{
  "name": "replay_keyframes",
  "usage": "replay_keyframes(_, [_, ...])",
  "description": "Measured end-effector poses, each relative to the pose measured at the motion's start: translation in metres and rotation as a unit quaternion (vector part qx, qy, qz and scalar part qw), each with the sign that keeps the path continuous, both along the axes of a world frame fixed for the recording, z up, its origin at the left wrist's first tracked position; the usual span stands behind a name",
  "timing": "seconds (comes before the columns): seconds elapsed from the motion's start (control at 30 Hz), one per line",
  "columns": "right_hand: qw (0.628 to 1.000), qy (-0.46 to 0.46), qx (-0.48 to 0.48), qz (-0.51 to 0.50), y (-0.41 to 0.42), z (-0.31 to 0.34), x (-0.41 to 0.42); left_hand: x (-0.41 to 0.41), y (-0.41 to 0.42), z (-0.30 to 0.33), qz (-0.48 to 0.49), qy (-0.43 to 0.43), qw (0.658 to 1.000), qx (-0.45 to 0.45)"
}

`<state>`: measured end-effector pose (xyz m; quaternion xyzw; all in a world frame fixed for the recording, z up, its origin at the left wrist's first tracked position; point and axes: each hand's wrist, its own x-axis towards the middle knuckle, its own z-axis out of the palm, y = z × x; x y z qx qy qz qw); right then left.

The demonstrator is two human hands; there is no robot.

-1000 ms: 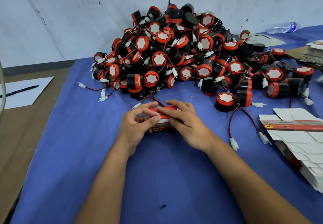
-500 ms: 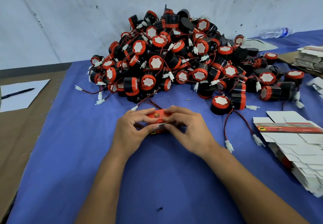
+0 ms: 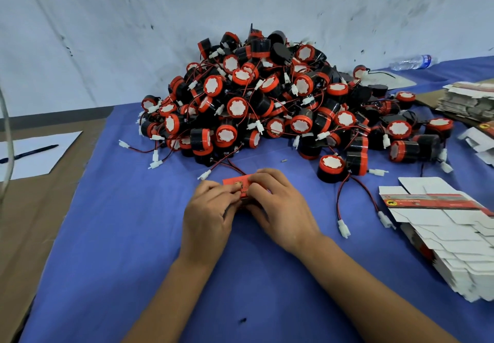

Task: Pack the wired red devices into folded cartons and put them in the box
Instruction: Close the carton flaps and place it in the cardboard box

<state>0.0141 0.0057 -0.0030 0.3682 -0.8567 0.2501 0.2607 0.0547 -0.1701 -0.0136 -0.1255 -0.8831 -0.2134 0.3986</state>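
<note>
A small red carton [image 3: 236, 182] lies on the blue cloth in front of me, mostly covered by my fingers. My left hand [image 3: 207, 215] grips its left end with thumb and fingertips curled on it. My right hand [image 3: 278, 209] holds its right side, fingers bent over the top edge. Behind it rises a big pile of wired red-and-black devices [image 3: 267, 102] with white plugs. One single device [image 3: 331, 167] stands apart to the right of my hands, its wires trailing forward. Whatever is inside the carton is hidden.
A fanned stack of flat white cartons [image 3: 449, 233] lies at the right edge. More flat cartons [image 3: 470, 100] sit at the far right, a water bottle [image 3: 411, 62] behind them. At the left, a pen [image 3: 29, 153] rests on white paper over brown cardboard.
Both hands have shifted on the carton: it now shows its red top face more, and my fingertips have closed in over its upper edge. The view has tilted slightly.
</note>
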Motion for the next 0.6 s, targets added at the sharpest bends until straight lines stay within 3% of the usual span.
replay_keyframes(0.2, [0.999,-0.023,-0.014,0.022,-0.003,0.001,-0.001,-0.003,-0.001,0.002,-0.003,-0.036,0.997,0.073])
replay_keyframes(0.27, [0.999,-0.033,-0.025,0.018,-0.004,-0.001,-0.002,-0.002,-0.002,0.001,-0.019,-0.053,0.989,0.138])
replay_keyframes(0.37, [0.996,-0.068,-0.056,0.019,-0.006,0.001,-0.008,-0.003,-0.011,0.000,-0.046,-0.146,0.948,0.279])
replay_keyframes(0.47, [0.996,-0.083,-0.033,0.023,-0.013,0.012,-0.021,-0.009,-0.014,0.003,-0.066,-0.267,0.902,0.333])
replay_keyframes(0.6, [0.983,-0.129,0.023,0.126,-0.020,0.021,-0.034,-0.015,-0.017,0.001,-0.082,-0.276,0.884,0.368])
